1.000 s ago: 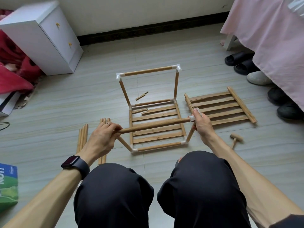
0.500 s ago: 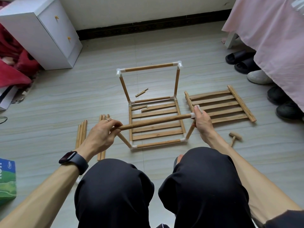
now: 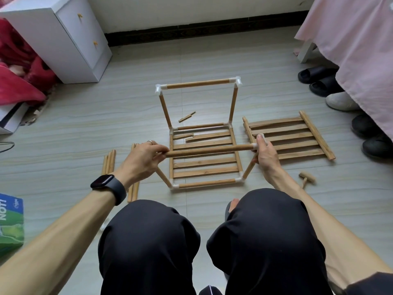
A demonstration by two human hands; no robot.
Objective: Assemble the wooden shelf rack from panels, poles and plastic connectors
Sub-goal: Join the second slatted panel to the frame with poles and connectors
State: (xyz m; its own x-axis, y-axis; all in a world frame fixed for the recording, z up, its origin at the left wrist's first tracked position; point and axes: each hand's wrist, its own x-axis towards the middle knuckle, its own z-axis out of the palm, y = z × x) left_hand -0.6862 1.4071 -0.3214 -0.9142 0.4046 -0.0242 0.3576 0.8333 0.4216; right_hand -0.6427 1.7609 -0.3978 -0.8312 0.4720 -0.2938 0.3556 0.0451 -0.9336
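The half-built rack stands on the floor: a slatted panel [image 3: 205,162] framed by poles and white connectors, with an upright far frame whose top pole [image 3: 197,83] joins two corner connectors. My left hand [image 3: 142,160] grips the left end of a horizontal pole [image 3: 209,149] held over the panel, above the near-left upright pole [image 3: 163,177]. My right hand [image 3: 264,154] holds the white connector [image 3: 255,145] at that pole's right end, on top of the near-right upright pole [image 3: 248,168]. A second slatted panel [image 3: 287,137] lies flat to the right.
Spare poles [image 3: 108,160] lie on the floor at left. A small wooden mallet [image 3: 306,178] lies at right, and a wood splinter [image 3: 187,117] beyond the rack. White cabinet [image 3: 63,37] at back left, shoes [image 3: 323,81] and a pink cloth [image 3: 357,39] at right, a green box [image 3: 10,224] near left.
The held pole has levelled out and risen slightly, its right end seated at the connector under my right hand. Both hands keep their grips.
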